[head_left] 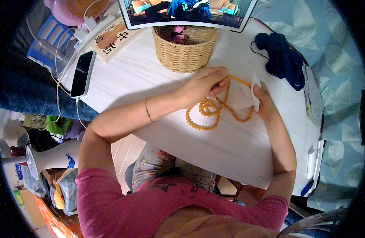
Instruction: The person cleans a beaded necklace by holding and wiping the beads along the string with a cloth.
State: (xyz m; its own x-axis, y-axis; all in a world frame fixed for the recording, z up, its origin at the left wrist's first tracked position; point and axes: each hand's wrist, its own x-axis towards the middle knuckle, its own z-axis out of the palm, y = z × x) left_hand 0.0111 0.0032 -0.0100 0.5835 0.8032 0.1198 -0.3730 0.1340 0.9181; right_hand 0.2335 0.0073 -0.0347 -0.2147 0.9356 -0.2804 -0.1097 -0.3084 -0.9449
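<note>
Amber bead string (214, 115) pinched by left hand (204, 83), right hand (264, 101) gripping white cloth (242, 95)

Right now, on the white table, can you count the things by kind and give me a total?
Orange bead strand: 1, pinched by the left hand
White cloth: 1, held by the right hand
Wicker basket: 1
Phone: 1
Book: 1
Dark blue yarn: 1
Tablet screen: 1
Total: 7

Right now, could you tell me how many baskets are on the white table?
1. A woven basket stands at the far edge, beyond the left hand and the amber bead string. Others may be hidden off-frame.
</note>
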